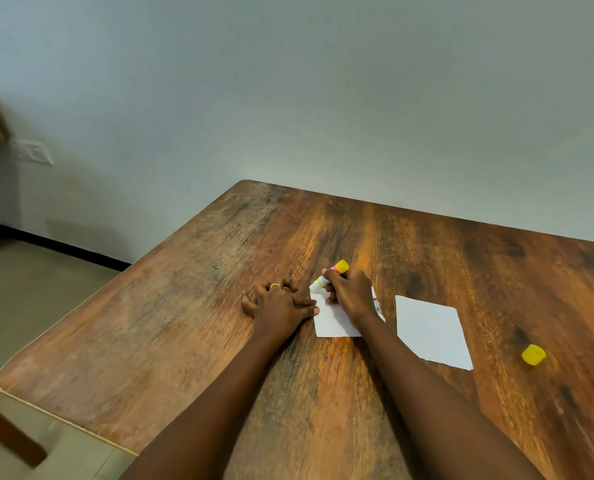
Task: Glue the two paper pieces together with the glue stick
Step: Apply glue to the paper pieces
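Two white paper pieces lie on the wooden table [219,323]. The left paper [333,322] sits under both of my hands. My right hand [349,289] grips a glue stick [333,273] with a yellow end, tilted, its tip down on the paper's far left corner. My left hand [278,303] rests flat on the table, its thumb pressing the paper's left edge. The second paper [430,330] lies untouched to the right. The yellow cap [533,355] of the glue stick lies alone further right.
The table's left edge and far edge are close; a grey wall stands behind it. Tiled floor [28,306] shows to the left, with a wall socket [34,152] above it.
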The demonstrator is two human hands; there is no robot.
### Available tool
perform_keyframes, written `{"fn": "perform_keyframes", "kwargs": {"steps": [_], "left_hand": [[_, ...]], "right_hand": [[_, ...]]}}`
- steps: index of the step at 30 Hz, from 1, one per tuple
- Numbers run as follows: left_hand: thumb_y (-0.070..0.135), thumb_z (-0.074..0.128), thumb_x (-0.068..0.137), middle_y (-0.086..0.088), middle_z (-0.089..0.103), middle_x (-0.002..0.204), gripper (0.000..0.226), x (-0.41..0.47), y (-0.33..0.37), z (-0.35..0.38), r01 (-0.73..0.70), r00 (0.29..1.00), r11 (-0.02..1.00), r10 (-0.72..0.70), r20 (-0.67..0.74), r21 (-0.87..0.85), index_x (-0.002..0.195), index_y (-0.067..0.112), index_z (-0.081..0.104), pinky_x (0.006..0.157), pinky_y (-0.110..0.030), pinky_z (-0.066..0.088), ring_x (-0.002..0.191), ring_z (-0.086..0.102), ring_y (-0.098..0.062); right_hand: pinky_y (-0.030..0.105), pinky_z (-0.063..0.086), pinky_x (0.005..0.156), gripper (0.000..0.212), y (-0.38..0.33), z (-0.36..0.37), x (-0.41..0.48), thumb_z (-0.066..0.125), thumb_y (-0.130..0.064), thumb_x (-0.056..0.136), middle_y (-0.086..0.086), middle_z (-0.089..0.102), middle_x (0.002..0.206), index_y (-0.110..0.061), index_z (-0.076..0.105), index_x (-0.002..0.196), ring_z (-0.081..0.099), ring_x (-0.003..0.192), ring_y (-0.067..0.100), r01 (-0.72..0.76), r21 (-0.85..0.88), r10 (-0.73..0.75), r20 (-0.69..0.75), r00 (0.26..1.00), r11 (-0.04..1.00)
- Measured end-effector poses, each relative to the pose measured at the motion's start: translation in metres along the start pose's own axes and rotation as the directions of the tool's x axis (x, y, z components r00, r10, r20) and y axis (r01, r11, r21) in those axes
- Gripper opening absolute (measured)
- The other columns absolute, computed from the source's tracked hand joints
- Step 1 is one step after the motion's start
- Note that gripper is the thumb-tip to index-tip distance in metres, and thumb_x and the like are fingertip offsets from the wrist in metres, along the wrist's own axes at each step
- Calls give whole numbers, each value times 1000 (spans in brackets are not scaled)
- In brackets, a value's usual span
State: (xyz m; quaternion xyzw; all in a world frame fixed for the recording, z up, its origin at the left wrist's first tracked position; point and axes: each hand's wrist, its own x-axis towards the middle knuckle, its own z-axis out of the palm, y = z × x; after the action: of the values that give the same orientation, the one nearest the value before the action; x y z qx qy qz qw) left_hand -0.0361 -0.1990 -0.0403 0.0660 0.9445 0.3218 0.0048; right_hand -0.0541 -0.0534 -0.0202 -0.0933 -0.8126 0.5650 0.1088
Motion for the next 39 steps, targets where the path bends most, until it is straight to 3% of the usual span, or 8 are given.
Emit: {"fn": "perform_keyframes", "kwargs": {"steps": [10,16,22,25,29,32,34,39], "left_hand": [[50,62,81,9,54,131,29,0,2,0,18,1000,1000,-18,5,-8,106,39,71,111,-56,18,134,27,-27],[50,59,82,8,56,131,28,-1,4,0,26,1000,999,-27,16,37,106,40,70,108,-59,19,131,24,-30],[46,62,83,6,56,130,29,0,4,0,37,999,999,-37,9,0,107,35,71,109,-60,16,132,24,-30],[46,62,82,3,56,129,29,0,4,0,37,999,999,-37,6,-13,107,35,71,106,-59,23,129,25,-32],[47,62,82,4,56,129,28,0,3,1,35,999,999,-35,0,-10,106,35,72,107,-59,20,130,27,-32],[47,61,82,4,53,131,29,2,3,2,33,999,999,-33,8,-10,107,35,71,108,-60,19,133,28,-31],[49,60,82,4,54,132,30,2,2,2,33,999,999,-33,3,14,107,35,71,109,-61,17,134,29,-30],[48,61,82,0,54,134,32,3,1,3,27,1000,1000,-27,15,-2,110,34,70,108,-58,25,133,31,-29]], "right_hand": [[42,57,60,26,-3,-1,-3,62,-19,87,16,65,72,6,66,82,57,50,18,22,-11,-22,0,1000,1000],[19,50,46,23,0,-6,-2,61,-20,89,16,68,83,3,65,87,58,53,14,25,-49,-25,-13,1000,999],[9,45,40,23,5,-15,1,60,-21,89,17,69,91,1,64,90,57,56,11,36,-89,-39,-38,999,995],[12,47,42,22,7,-20,2,60,-21,89,19,68,93,1,64,91,58,59,15,26,-99,-31,-48,998,995],[9,45,40,23,10,-28,3,60,-20,89,18,67,91,2,64,91,58,60,15,4,-96,-10,-63,998,995],[17,49,47,20,11,-36,3,60,-20,89,18,66,88,0,63,88,59,63,18,-18,-94,11,-76,997,995],[16,48,43,17,12,-42,4,60,-20,89,16,63,82,-5,60,80,57,58,15,-26,-83,19,-80,997,996],[28,51,49,18,14,-54,4,59,-20,89,17,62,79,-9,58,75,58,61,21,-39,-82,30,-113,993,996]]}}
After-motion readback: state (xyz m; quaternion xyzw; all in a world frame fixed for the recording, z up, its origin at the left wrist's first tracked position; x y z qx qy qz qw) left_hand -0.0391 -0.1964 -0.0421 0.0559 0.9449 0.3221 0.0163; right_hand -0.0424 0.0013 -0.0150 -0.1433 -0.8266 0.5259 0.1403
